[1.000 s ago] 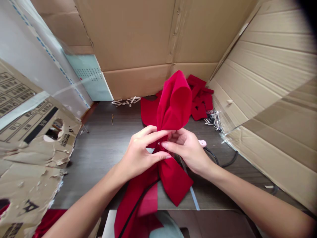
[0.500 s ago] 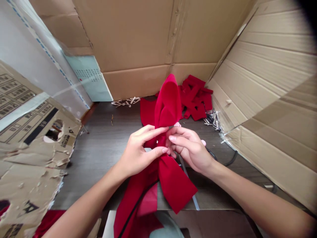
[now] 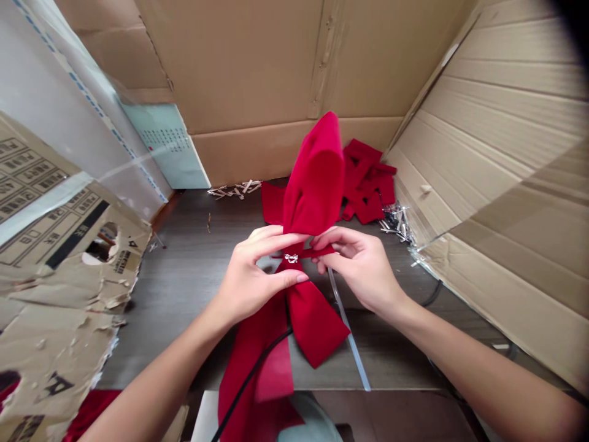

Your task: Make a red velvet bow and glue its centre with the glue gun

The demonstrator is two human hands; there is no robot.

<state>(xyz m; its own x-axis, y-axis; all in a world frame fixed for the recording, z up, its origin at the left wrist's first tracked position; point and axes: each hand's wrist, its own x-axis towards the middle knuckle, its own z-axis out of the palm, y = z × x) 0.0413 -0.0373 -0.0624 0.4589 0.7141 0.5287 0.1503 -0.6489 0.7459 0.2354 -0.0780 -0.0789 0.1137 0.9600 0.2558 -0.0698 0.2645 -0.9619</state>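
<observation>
A red velvet bow (image 3: 317, 184) stands on end in front of me, one loop up and a pointed tail hanging below. A small silver ornament (image 3: 291, 258) sits at its gathered middle. My left hand (image 3: 253, 270) is closed around the middle from the left, fingers above the ornament and thumb below. From the right, my right hand (image 3: 361, 264) pinches the end of a narrow red strip (image 3: 318, 252) that runs out from the bow's middle. Below the right hand, a translucent rod (image 3: 352, 344) slants down to the table's front edge.
Cut red fabric pieces (image 3: 368, 184) are heaped at the back right beside metal clips (image 3: 396, 222). More clips (image 3: 235, 189) lie at the back left. Cardboard walls (image 3: 257, 73) enclose the dark table (image 3: 184, 264). A black cord (image 3: 257, 374) crosses long red fabric (image 3: 243, 350) in front.
The bow has turned and shifted slightly up, bringing the silver ornament into fuller view. My right hand has moved a little right, and the narrow strip now shows stretched between it and the bow.
</observation>
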